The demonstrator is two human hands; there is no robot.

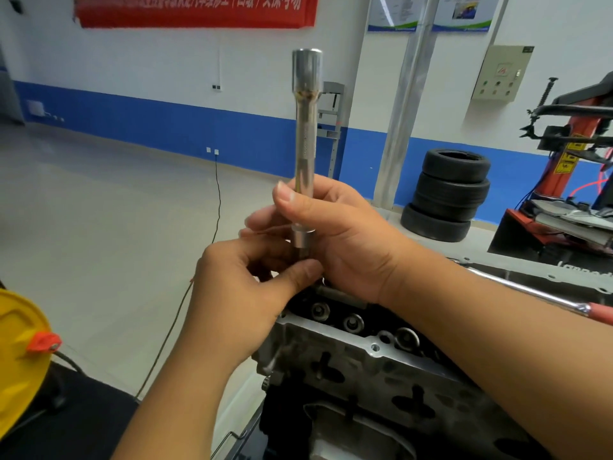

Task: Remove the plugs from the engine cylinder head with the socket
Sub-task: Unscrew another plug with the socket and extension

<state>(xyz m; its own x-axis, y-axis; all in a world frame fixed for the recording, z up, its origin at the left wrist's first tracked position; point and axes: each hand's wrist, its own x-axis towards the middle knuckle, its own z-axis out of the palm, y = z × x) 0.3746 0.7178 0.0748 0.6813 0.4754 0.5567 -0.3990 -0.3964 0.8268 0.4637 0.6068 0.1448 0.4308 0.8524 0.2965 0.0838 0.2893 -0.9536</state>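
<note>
**Long socket held up over the engine**

The person holds a long shiny socket (306,141) straight up above the cylinder head (374,356). The right hand (335,234) has its fingers curled around the middle of the tool. The left hand (245,287) pinches the tool's bottom end between thumb and fingers. What it pinches there is hidden, so it may be a plug or only the tool's end.

The socket is out of the engine now, not down in a hole. No loose plugs can be seen, so it is hard to tell how many are out. It looks like more holes may still need doing.

A ratchet with a red handle (544,298) lies on the far side of the engine. There is lots of open room above the engine. The yellow container (20,346) sits well off to the left.
</note>
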